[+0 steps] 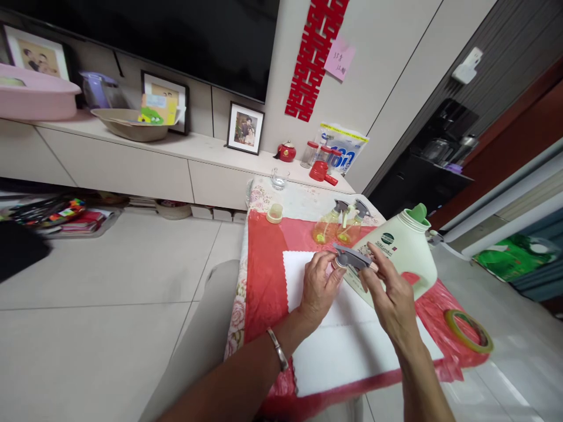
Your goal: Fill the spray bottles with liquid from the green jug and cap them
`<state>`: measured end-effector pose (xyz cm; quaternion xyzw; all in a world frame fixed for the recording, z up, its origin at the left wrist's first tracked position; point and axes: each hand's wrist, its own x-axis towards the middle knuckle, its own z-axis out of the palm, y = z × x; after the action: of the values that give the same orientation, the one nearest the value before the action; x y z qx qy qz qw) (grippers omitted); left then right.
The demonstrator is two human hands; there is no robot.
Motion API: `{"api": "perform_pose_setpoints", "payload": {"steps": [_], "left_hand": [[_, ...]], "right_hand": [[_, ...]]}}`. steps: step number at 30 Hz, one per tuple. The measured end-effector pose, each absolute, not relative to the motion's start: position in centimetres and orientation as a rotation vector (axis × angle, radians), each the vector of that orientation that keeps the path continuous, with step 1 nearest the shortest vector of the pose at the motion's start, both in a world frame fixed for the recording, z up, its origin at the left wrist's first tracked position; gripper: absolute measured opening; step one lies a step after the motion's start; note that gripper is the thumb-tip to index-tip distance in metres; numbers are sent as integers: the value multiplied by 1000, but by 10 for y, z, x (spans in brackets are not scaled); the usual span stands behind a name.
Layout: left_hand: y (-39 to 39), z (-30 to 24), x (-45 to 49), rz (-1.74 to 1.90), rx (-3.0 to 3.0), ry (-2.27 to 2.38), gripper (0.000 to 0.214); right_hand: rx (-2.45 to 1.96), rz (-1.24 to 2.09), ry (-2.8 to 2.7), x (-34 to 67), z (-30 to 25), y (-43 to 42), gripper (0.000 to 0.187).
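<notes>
Nearest to us in the head view, the left forearm came in from seven o'clock, a metal bracelet at its wrist; the right forearm rose from five. We took the two hands as the clock's centre. The grey spray head was there, raised above the surface, between the hands. We saw the left hand closed around its left end, and the right hand pinching its other end between thumb and fingers.

Below them, around six o'clock, we had a white sheet on red plastic that spread over a flowered cloth. Just beyond the hands, near twelve, two amber spray bottles stood side by side, each with a dark trigger top. At two to three we saw the pale green jug, upright beside the right hand, a green piece jutting from its mouth. A roll of tape lay flat at four. Toward ten we noticed a pale yellow cap, with a clear glass behind it. On the cabinet beyond, at eleven to twelve, we could see a red scoop near red-lidded jars.
</notes>
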<state>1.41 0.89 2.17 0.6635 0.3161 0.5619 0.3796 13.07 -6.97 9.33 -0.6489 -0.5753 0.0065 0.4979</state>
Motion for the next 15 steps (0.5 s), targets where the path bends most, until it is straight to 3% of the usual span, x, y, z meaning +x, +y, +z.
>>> {"api": "perform_pose_setpoints", "payload": {"steps": [4,10,15], "left_hand": [[11,18,16,1441,1707,810,20],[9,16,17,1460,1694,785,20],[8,14,17,1461,1704,795,23]], "right_hand": [[-1399,214,-1099,138,59,-65,56],[-1236,460,-957,132,21,-42,38],[-1126,616,-991,130,16,-28,45]]}}
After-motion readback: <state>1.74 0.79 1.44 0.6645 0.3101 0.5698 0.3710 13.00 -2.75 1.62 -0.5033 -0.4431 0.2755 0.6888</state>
